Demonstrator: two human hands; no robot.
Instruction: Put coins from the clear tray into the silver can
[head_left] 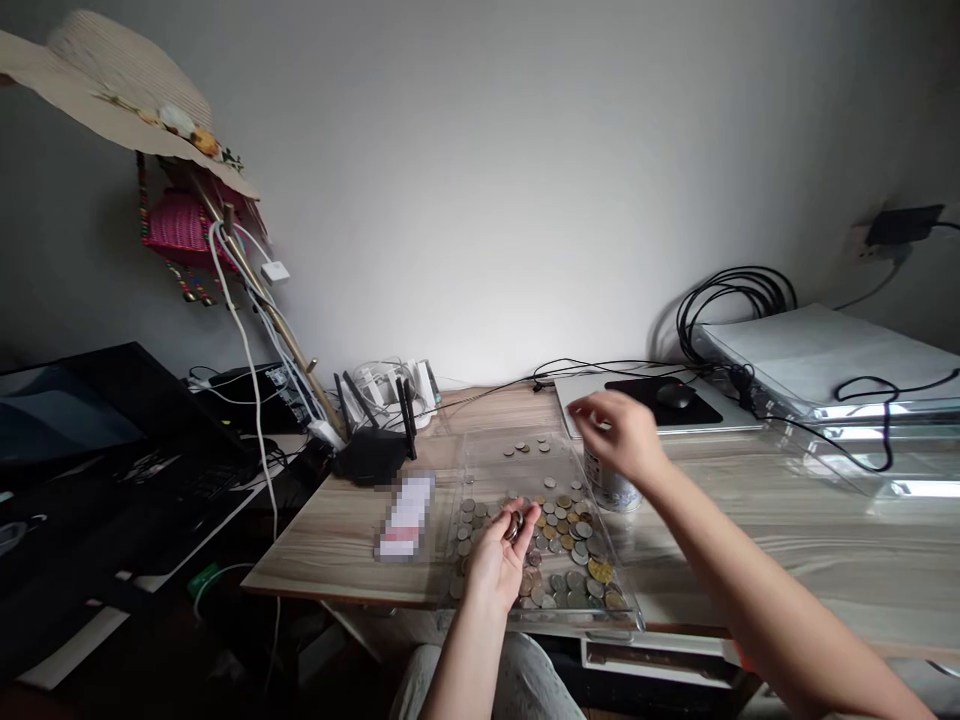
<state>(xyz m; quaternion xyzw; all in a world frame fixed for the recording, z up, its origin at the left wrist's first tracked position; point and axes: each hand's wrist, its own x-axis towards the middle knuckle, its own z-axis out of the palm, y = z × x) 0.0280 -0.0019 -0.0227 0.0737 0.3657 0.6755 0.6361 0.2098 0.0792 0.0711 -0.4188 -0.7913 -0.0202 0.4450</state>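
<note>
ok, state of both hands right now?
Left hand: partly closed, holding a few coins.
Right hand: curled by the can; can't tell if it holds anything.

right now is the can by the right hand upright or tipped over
Upright: the can stands base down on the desk, its side rising toward the right hand.

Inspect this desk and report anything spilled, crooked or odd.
Nothing looks spilled: the loose silver- and gold-coloured metal coins lie within the clear plastic tray. What stands out is the white-and-pink rectangular item left of it, which appears as coarse blocky pixels, hiding its details.
</note>
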